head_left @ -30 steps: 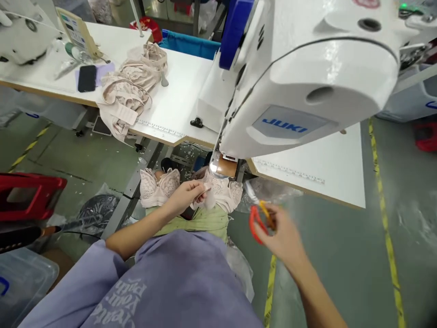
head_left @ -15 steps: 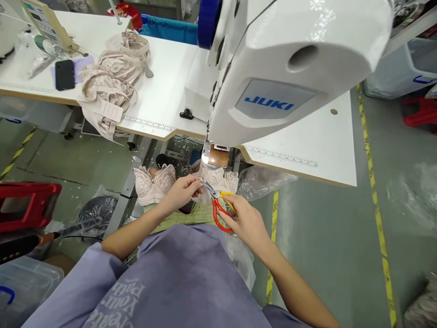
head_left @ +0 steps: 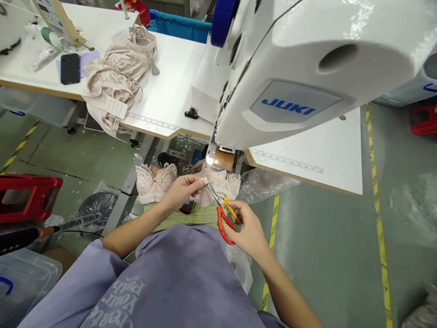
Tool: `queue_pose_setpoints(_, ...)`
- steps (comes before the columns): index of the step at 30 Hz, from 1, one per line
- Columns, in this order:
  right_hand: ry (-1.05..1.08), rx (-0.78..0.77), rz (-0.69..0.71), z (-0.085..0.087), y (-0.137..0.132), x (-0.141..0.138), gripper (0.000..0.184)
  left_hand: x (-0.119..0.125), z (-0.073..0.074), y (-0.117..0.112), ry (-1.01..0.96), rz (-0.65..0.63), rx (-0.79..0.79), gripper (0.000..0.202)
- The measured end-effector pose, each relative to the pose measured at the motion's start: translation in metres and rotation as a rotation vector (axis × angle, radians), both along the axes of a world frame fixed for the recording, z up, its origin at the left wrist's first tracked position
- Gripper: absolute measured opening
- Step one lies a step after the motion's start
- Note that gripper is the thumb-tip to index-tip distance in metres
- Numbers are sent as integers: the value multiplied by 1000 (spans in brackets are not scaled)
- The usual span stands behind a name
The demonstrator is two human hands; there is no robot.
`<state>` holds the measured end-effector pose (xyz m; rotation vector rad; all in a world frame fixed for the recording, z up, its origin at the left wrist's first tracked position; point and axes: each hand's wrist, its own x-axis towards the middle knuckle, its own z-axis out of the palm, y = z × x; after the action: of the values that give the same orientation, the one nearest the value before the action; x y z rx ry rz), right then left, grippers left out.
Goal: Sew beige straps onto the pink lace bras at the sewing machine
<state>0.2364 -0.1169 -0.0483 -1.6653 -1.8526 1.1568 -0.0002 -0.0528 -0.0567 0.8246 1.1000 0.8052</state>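
Note:
My left hand (head_left: 182, 191) pinches an edge of a pale pink lace bra (head_left: 155, 182) that lies across my lap, below the head of a white JUKI sewing machine (head_left: 300, 77). My right hand (head_left: 247, 225) grips red and yellow handled scissors (head_left: 221, 212). Their blades point up and left and touch the fabric right beside my left fingertips. Part of the bra is hidden under the machine head.
A pile of pink lace bras (head_left: 118, 79) lies on the white table (head_left: 170, 100) at left, beside a black phone (head_left: 70, 68). A red stool (head_left: 29, 196) and a clear bin (head_left: 23, 282) stand on the green floor at left. Plastic bags (head_left: 262, 182) lie under the table edge.
My right hand swung in from the right with the scissors and brought the blades to the fabric held by my left hand. The left hand stayed on the bra.

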Motion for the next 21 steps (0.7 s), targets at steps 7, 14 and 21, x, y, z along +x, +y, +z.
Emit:
queue_pose_setpoints(7, 11, -24, -15, 2, 13, -16, 39, -1, 6, -3, 232, -2, 140, 32)
queue_pose_setpoints(14, 75, -120, -27, 1, 18, -13, 39, -5, 7, -2, 288, -19, 171, 34)
queue_pose_setpoints(21, 75, -144, -95, -3, 7, -2, 38, 0, 4, -3, 242, 43, 132, 35)
